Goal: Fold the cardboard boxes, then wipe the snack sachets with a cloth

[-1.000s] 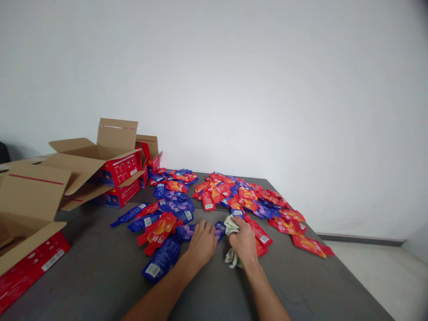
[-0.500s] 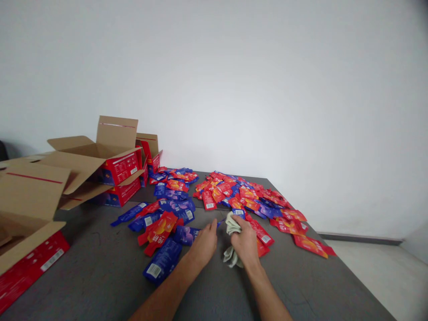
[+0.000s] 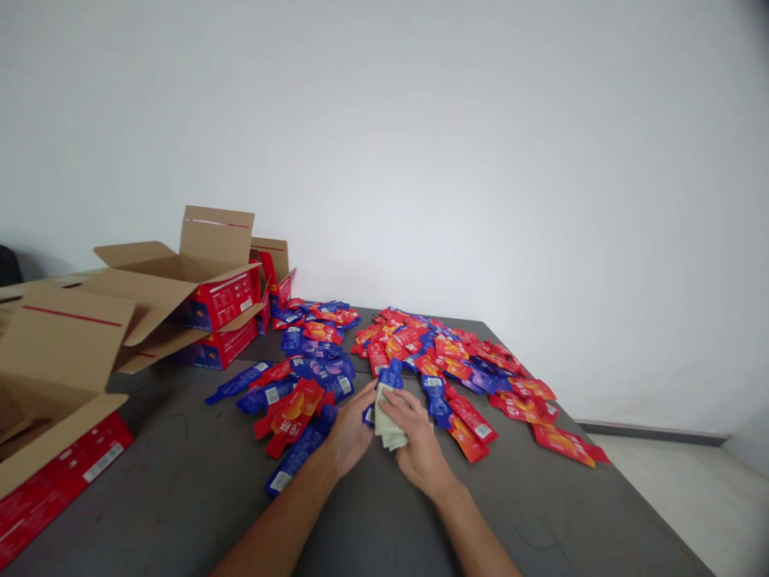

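Near the middle of the table, my left hand (image 3: 353,431) grips a blue pouch (image 3: 392,375), whose narrow end points away from me. My right hand (image 3: 417,437) is closed on a folded pale cloth (image 3: 388,418) and presses it against the pouch, covering most of its face. Left of my hands lies a loose group of red and blue pouches, among them a red one with orange print (image 3: 294,415). To the right, a red pouch (image 3: 473,417) rests beside another blue one (image 3: 436,397).
A large heap of red and blue pouches (image 3: 444,349) spreads along the table's (image 3: 529,513) back right, with a smaller pile (image 3: 321,328) left of it. Open cardboard boxes (image 3: 222,300) stand at the left, one (image 3: 66,473) close to me. A white wall rises behind.
My hands have come together. The cloth, hanging loose from my right hand before, is now folded against the blue pouch in my left. My left hand has shifted slightly left.
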